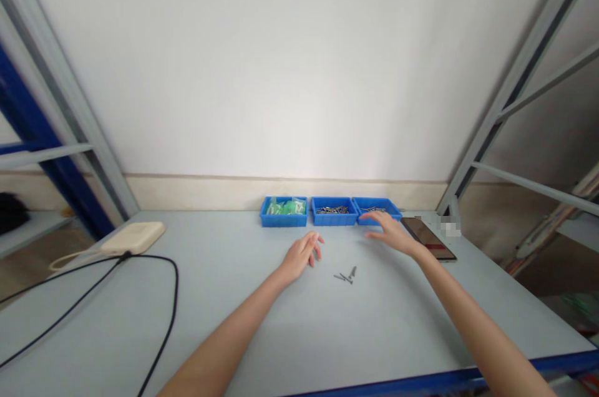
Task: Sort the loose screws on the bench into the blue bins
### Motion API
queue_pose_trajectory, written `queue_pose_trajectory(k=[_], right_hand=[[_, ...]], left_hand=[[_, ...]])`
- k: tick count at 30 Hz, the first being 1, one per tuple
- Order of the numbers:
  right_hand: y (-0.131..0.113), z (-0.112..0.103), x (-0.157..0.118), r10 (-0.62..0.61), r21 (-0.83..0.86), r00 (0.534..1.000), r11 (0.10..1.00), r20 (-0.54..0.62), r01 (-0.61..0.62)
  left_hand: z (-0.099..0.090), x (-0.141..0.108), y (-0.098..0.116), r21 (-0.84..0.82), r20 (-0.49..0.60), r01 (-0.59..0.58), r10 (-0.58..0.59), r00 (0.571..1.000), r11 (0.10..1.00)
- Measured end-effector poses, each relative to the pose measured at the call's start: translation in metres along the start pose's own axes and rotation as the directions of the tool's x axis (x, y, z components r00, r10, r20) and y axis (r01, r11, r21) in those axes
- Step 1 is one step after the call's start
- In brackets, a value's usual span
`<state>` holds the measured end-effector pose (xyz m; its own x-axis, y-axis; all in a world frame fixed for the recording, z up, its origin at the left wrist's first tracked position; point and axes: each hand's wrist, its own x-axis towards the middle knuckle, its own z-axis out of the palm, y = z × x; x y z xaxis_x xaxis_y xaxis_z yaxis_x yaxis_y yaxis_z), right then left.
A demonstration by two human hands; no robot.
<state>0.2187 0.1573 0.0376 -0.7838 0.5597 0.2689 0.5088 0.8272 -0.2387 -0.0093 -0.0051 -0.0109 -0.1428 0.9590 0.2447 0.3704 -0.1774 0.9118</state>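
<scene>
My left hand (298, 258) rests over the table in front of the blue bins, its fingers loosely bent and a little apart, with nothing visible in them. My right hand (387, 233) is held in the air just before the right blue bin (394, 213), thumb and fingers spread and nothing between them. That bin contains thin metal pieces, partly hidden by the hand. More metal screws fill the middle blue bin (335, 220). Between and nearer than both hands, a few loose screws (346, 276) lie on the tabletop.
Small clear bags with green contents sit in the left blue bin (283, 221). A dark phone-like tablet (429, 240) lies to the right. On the left are a cream-coloured box (133, 238) and black cables (176, 291). Metal frame posts (482, 116) flank the table; a wall stands behind.
</scene>
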Motion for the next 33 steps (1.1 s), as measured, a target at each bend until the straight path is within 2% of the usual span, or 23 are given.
queue_pose_trajectory(k=[2, 4, 9, 13, 16, 20, 23, 27, 33], right_hand=[[-0.013, 0.008, -0.021, -0.157, 0.174, 0.976, 0.976, 0.154, 0.13], [-0.026, 0.018, -0.036, -0.183, 0.259, 0.962, 0.957, 0.201, 0.128], [-0.041, 0.035, -0.041, -0.116, 0.301, 0.988, 0.95, 0.102, 0.08], [-0.047, 0.037, -0.032, -0.138, 0.176, 0.989, 0.976, 0.046, 0.128], [-0.053, 0.037, -0.029, -0.245, -0.026, 0.97, 0.969, 0.009, 0.245], [-0.057, 0.037, -0.029, -0.449, -0.327, 0.892, 0.836, 0.055, 0.441], [-0.056, 0.037, -0.025, -0.492, -0.444, 0.868, 0.763, 0.074, 0.47], [-0.062, 0.036, -0.014, -0.426, -0.411, 0.905, 0.827, -0.01, 0.385], [-0.08, 0.042, -0.002, -0.404, -0.221, 0.915, 0.893, -0.009, 0.392]], left_hand=[[0.001, -0.001, 0.002, 0.026, 0.025, 0.007, -0.008, 1.0, 1.0], [0.001, -0.002, 0.002, 0.04, 0.033, 0.023, -0.024, 0.999, 0.999], [0.001, -0.003, 0.002, 0.034, 0.039, 0.024, -0.025, 0.999, 0.999], [0.001, -0.003, 0.002, 0.065, 0.047, 0.021, -0.024, 0.999, 0.998], [0.001, -0.002, 0.001, 0.078, 0.051, 0.027, -0.031, 0.998, 0.997], [0.001, -0.001, 0.0, 0.1, 0.048, 0.028, -0.033, 0.998, 0.995], [0.001, -0.002, 0.001, 0.124, 0.048, 0.022, -0.028, 0.998, 0.992], [0.0, -0.004, 0.004, 0.154, 0.06, -0.022, 0.013, 0.998, 0.988], [-0.001, -0.007, 0.011, 0.195, 0.06, -0.02, 0.008, 0.998, 0.981]])
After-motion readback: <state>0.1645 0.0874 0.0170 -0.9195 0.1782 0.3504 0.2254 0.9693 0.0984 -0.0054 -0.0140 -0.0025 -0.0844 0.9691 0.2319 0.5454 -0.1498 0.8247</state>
